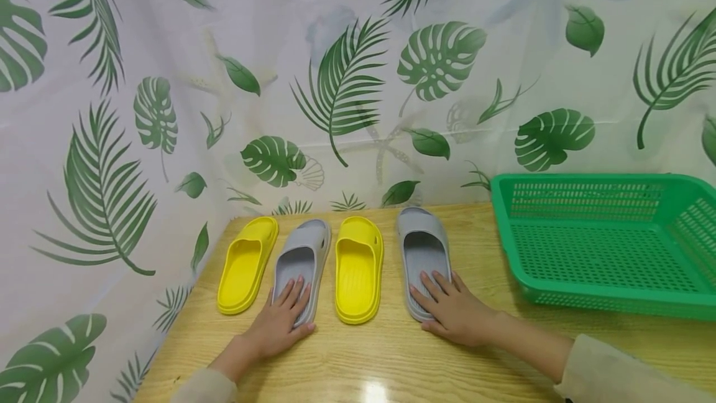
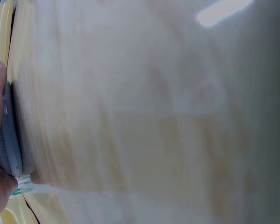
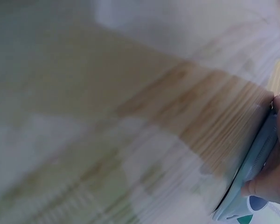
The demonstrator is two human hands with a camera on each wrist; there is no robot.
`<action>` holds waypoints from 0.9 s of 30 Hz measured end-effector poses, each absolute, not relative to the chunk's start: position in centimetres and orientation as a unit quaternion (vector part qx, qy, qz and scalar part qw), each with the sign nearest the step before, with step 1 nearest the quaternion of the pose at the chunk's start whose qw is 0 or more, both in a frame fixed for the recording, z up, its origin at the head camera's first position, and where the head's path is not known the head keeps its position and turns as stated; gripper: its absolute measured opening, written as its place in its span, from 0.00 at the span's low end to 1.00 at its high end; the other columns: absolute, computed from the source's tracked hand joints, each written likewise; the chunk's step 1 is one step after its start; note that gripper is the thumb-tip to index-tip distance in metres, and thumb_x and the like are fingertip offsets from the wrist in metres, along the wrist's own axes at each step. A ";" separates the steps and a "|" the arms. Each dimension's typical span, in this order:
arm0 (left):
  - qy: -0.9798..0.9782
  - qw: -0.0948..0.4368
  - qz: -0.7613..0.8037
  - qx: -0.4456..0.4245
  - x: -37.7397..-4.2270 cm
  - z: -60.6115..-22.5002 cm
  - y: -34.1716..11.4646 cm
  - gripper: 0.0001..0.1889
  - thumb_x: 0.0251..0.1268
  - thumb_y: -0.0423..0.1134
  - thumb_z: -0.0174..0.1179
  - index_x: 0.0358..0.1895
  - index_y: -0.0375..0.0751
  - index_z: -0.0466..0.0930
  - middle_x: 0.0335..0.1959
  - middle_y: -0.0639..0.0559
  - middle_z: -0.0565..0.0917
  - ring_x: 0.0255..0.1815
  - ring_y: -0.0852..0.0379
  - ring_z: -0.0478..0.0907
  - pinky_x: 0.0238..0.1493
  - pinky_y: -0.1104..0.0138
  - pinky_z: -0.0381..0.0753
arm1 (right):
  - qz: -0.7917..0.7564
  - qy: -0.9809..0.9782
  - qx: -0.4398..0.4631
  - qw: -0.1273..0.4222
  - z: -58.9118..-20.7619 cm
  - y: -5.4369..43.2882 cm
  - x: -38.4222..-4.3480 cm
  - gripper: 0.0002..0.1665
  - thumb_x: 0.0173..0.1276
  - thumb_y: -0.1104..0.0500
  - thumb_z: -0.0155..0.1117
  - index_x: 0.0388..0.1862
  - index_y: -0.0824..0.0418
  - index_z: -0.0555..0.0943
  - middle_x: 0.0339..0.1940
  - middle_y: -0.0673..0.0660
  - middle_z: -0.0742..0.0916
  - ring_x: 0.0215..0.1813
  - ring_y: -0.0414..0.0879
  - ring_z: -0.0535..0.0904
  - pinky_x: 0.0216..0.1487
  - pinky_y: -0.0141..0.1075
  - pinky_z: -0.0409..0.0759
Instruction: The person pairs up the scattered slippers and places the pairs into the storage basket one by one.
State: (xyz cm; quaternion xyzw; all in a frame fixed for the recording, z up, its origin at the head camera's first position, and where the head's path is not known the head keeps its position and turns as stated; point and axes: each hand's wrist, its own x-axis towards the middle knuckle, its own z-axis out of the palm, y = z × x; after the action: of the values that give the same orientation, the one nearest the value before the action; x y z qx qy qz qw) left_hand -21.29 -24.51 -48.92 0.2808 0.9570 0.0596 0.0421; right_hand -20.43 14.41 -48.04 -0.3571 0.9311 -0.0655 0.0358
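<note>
In the head view, a grey slipper (image 1: 293, 260) lies second from the left, toe away from me. My left hand (image 1: 278, 322) rests over its heel, fingers spread on the footbed and thumb by the right edge. My right hand (image 1: 461, 316) lies likewise on the heel of the other grey slipper (image 1: 421, 226), at the right end of the row. Between them lies a yellow slipper (image 1: 358, 278); another yellow slipper (image 1: 246, 266) is at the far left. The left wrist view catches the grey heel edge (image 2: 8, 135), the right wrist view the other one (image 3: 256, 158).
A green plastic basket (image 1: 517, 266) with perforated walls stands on the right of the wooden table (image 1: 335, 365). Leaf-printed cloth (image 1: 358, 173) hangs behind the table and along its left side.
</note>
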 end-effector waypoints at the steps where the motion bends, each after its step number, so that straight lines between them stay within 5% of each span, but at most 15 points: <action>1: 0.957 0.042 0.062 0.280 -21.2 -48.9 -24.5 0.39 0.70 0.59 0.43 0.75 0.37 0.47 0.76 0.37 0.45 0.76 0.38 0.41 0.68 0.37 0.41 | -0.069 0.931 -0.358 0.039 -48.0 14.4 -20.4 0.37 0.73 0.40 0.44 0.73 0.61 0.61 0.72 0.72 0.61 0.71 0.71 0.55 0.63 0.69 0.52; 20: 0.959 0.039 0.074 0.271 -20.4 -49.2 -24.0 0.40 0.70 0.60 0.43 0.74 0.35 0.48 0.76 0.36 0.45 0.75 0.37 0.41 0.66 0.35 0.44 | -0.075 0.933 -0.347 0.060 -47.6 14.2 -19.4 0.36 0.74 0.42 0.44 0.73 0.60 0.59 0.73 0.71 0.59 0.73 0.69 0.52 0.66 0.67 0.49; 27: 0.963 0.040 0.064 0.260 -20.2 -48.8 -23.9 0.41 0.69 0.62 0.43 0.75 0.39 0.45 0.76 0.39 0.44 0.76 0.40 0.40 0.68 0.37 0.41 | -0.091 0.937 -0.330 0.074 -47.1 14.1 -19.4 0.42 0.71 0.35 0.42 0.75 0.58 0.57 0.75 0.68 0.57 0.75 0.66 0.49 0.68 0.65 0.45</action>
State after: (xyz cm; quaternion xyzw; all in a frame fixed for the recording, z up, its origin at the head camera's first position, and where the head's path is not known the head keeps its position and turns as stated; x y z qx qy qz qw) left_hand -20.24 -23.93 -48.84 0.2605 0.9625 0.0640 0.0403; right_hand -19.37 14.11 -47.14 -0.3304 0.9366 -0.0905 0.0743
